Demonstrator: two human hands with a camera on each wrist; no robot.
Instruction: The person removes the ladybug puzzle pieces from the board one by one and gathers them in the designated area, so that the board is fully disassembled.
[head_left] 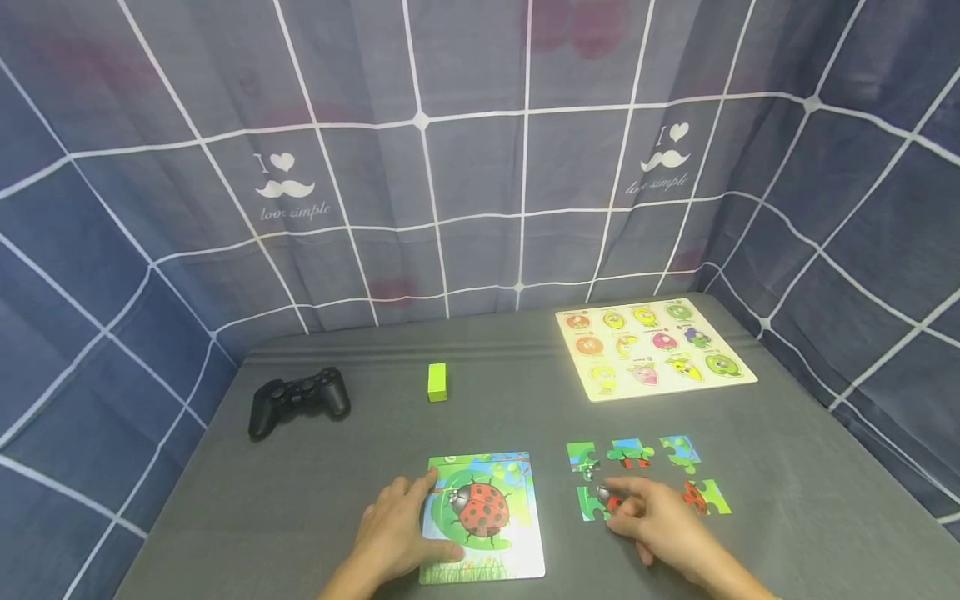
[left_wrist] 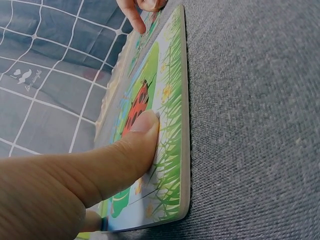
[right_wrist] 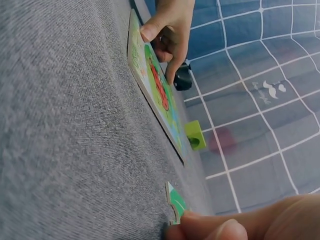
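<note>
Grey woven cloth covers the worktop (head_left: 300, 492). Nearest, the left hand (head_left: 397, 525) lies over the left side of a ladybug board (head_left: 483, 508), its grip spread, thumb on the printed face and forefinger at the far corner. To its right, the right hand (head_left: 660, 521) has a pinching grip on a ladybug piece (head_left: 614, 503), which is partly hidden by the fingers. I'd judge it light, thin and stiff, perhaps slick on top; best taken by opposite edges, sparing the narrow tabs, which would likely bend first. Other loose pieces (head_left: 630, 454) lie just around that hand. Farther off come a black controller (head_left: 300, 400), a green block (head_left: 437, 383), then a fruit board (head_left: 645, 361) before the gridded curtain (head_left: 480, 183).
</note>
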